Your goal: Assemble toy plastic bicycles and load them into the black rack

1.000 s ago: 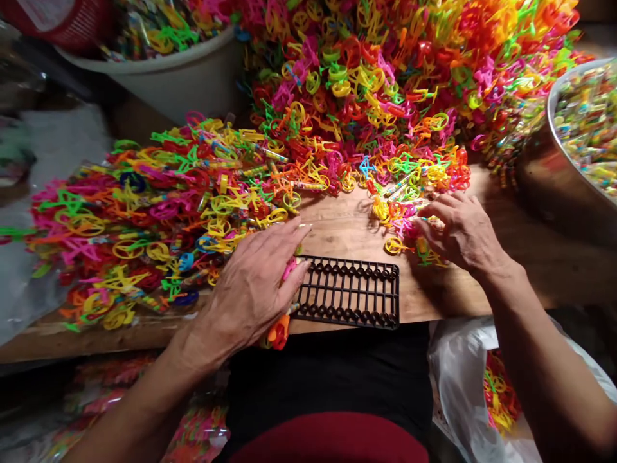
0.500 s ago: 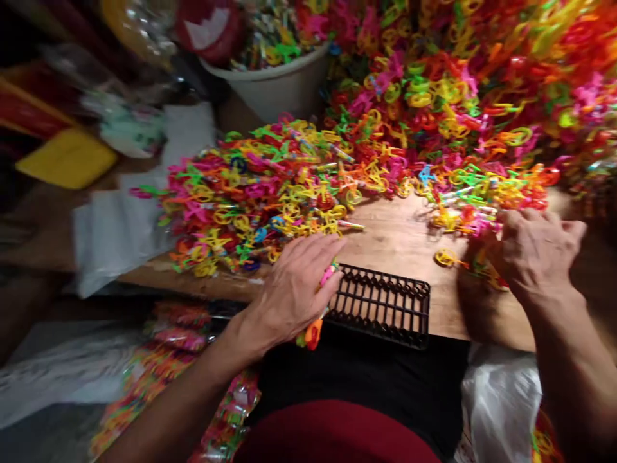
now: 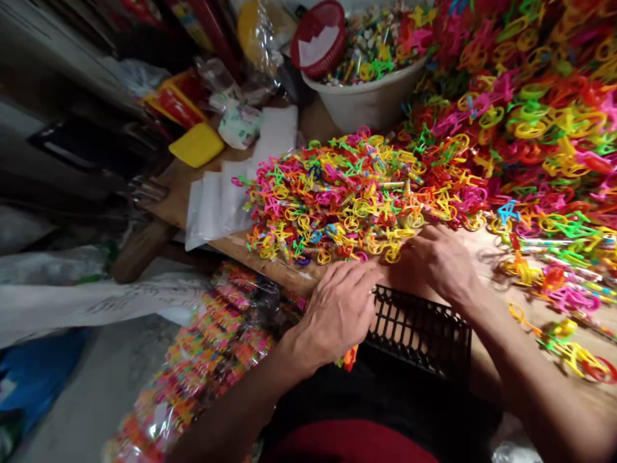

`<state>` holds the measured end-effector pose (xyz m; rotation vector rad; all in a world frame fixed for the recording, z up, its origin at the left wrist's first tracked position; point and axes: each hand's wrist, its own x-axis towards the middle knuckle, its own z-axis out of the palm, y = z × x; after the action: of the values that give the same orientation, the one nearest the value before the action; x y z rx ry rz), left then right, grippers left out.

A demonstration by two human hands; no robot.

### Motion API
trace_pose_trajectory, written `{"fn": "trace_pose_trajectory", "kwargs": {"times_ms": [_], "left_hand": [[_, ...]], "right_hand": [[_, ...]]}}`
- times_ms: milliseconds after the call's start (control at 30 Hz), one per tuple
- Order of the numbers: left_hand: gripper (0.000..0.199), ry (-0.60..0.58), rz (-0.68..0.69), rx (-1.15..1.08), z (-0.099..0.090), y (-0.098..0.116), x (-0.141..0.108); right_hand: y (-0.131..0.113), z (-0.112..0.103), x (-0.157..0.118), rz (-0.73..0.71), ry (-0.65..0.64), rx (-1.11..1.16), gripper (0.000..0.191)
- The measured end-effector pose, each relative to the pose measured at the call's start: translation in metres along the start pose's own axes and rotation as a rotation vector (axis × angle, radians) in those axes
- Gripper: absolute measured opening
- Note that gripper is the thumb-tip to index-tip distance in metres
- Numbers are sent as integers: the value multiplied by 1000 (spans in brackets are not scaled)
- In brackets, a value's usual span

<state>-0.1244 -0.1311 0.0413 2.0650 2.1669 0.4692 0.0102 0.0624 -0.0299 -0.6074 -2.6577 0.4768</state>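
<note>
My left hand is closed at the left end of a black slotted rack, which lies along the table's front edge. Out of the bottom of that hand pokes the orange end of a small plastic toy; the rest is hidden by my fingers. My right hand is at the near right edge of a heap of bright plastic bicycle toys, some with thin printed tubes. Its fingers are bent together, and what they hold, if anything, is hidden.
A white tub of small pieces stands behind, with a red basket on its rim. White plastic bags lie left of the heap. More toys spread over the right side. Packed bags of toys sit below the table's edge.
My right hand has moved left from the toys on the right to the edge of the heap. My left hand stays by the rack's end. The view has turned left.
</note>
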Motion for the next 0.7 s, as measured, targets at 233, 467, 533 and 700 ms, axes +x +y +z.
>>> {"fn": "trace_pose_trajectory", "kwargs": {"times_ms": [233,467,533,700], "left_hand": [[38,48,57,-99,9,-12,11],[39,43,71,-47,12,-14,10],[39,42,84,-35,12,-17,11],[35,-50,154,-93,12,-23,18]], "right_hand": [[-38,-20,-76,196,110,131,21],[-92,14,-106,252,308,124,14],[-100,18,-107,246,295,191,19],[-118,28,-117,222,335,273,30]]}}
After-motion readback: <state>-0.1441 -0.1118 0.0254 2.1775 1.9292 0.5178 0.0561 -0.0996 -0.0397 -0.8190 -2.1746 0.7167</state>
